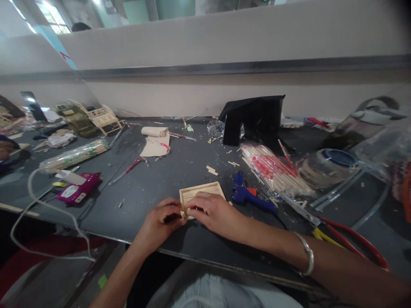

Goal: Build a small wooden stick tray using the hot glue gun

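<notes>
A busy table (128, 220) here! Over on the left, the purple box (78, 188) sits with the white cable (35, 201) looping over the near edge, and a pack of sticks in clear wrap (77, 156) lies beyond it. Up the middle, the paper roll (156, 141) is partly unrolled; behind and to its right stands the black board (257, 115). Now the right side, and it's crowded: the red-and-white pack (276, 167), the jar (332, 164) with its blue rim, and the scissors (353, 239), red-handled, partly hidden by the right forearm. Closest in comes the blue glue gun (252, 196), just right of the work and beyond that forearm, the nearest obstacle on that side. Loose sticks (212, 170) lie beyond.

And front and centre, the tray (204, 188), pale wood, flat on the table near its edge! The left hand (165, 218) is at its near left corner, thumb and fingers drawn narrow. The right hand (213, 211) reaches over its near side, fingers bent toward that same corner. A small pale piece (183, 214) shows between the fingertips; which hand grips it, nobody can tell.
</notes>
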{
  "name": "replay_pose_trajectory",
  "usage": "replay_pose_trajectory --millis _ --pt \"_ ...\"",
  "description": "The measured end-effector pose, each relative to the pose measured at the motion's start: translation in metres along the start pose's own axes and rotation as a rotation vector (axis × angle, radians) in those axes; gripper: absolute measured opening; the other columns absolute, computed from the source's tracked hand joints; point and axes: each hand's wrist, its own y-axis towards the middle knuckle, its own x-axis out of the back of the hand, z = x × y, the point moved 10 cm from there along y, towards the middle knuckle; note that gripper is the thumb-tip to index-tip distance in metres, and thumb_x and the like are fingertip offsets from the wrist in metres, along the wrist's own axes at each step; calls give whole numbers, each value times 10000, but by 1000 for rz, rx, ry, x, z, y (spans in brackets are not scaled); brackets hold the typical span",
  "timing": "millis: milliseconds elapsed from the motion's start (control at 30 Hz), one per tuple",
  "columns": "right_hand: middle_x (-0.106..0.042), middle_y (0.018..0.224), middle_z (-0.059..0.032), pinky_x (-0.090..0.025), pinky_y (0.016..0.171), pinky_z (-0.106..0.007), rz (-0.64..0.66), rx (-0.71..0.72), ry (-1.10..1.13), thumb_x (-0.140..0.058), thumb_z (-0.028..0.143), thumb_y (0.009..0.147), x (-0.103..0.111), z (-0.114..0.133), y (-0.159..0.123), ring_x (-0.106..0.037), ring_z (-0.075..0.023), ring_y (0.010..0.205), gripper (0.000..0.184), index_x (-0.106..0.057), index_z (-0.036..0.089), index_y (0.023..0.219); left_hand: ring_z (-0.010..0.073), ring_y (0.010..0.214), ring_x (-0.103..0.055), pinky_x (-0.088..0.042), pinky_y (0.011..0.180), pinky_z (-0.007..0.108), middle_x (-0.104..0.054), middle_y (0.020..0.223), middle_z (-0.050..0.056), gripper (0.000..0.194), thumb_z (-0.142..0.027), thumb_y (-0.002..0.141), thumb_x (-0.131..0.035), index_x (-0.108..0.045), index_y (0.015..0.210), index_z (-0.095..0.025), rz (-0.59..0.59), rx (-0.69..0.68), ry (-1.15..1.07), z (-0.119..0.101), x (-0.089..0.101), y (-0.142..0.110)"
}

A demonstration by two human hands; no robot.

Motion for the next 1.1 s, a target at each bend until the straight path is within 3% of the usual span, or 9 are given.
replay_pose_trajectory --millis 300,1100 --pt "-684 852 -46 -464 751 -252 -1 24 59 -612 139 846 -17 -1 2 -613 -156 813 95 -672 165 914 143 806 -622 -501 687 230 -635 923 56 46 -213 771 -666 -691 761 -177 -25 20 -2 4 2 -1" --pt "-671 790 -21 -455 706 -245 -55 -2 139 -613 108 815 -19 -1 2 -610 -146 758 82 -640 185 821 146 829 -613 -485 706 238 -625 915 48 61 -160 789 -619 -667 757 -179 -17 40 -31 3 1 -2"
